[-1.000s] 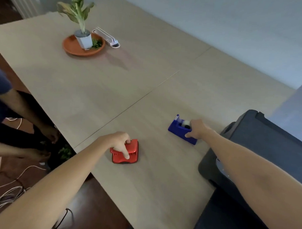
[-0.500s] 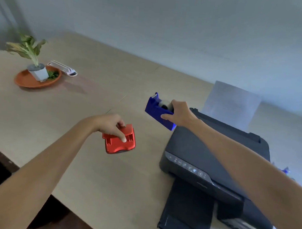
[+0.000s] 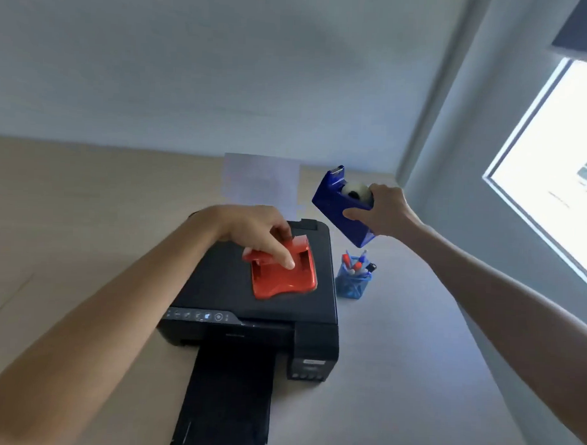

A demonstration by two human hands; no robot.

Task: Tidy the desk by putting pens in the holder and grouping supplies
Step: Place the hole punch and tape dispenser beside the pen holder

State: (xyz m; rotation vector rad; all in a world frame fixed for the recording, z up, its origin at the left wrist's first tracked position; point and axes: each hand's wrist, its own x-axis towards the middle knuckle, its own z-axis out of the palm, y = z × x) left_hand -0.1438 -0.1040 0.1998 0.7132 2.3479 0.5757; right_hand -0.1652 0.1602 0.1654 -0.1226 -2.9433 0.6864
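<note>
My left hand (image 3: 255, 232) grips a red hole punch (image 3: 283, 275) and holds it in the air above the black printer's lid. A blue tape dispenser (image 3: 339, 204) with a white tape roll is in my right hand (image 3: 384, 210), raised above and behind the blue mesh pen holder (image 3: 351, 286). The holder stands on the desk just right of the printer with several pens in it.
A black printer (image 3: 248, 324) sits mid-desk with its output tray extended toward me and paper (image 3: 260, 181) upright at its back. The wooden desk (image 3: 69, 214) meets the wall behind. A bright window (image 3: 553, 184) is on the right wall.
Both hands have lifted their objects off the desk and carried them right, over the printer. The view swung right: the plant and the other person are gone, the pen holder appeared.
</note>
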